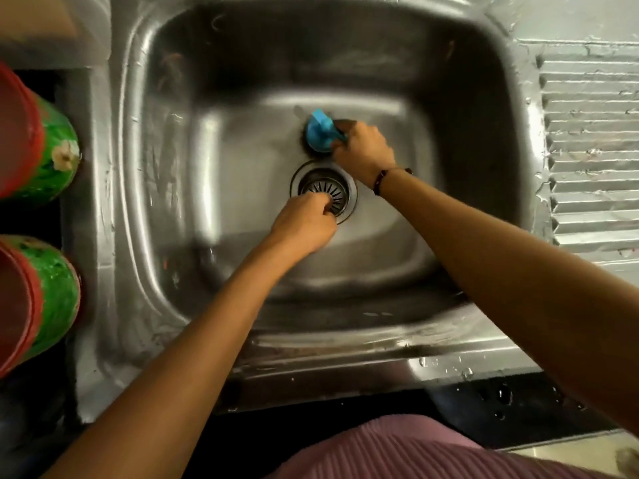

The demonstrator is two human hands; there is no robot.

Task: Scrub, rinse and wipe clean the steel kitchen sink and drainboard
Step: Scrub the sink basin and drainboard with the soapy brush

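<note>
Sink (179,167) flanked by buckets (55,150); drainboard (591,150) opposite.

Both our arms fill the near half of the steel sink basin (242,81).

Our left hand (304,224) sits over the round slotted drain strainer (332,191); our right hand (363,150) and its blue-handled scrubber (320,133) block the floor behind. The basin's left side and far wall lie open, as does the ribbed steel drainboard (591,150). Two green-and-red pots (55,150) crowd the left rim.

two green-and-red floral containers (52,150) left of the basin, one behind the other
</note>
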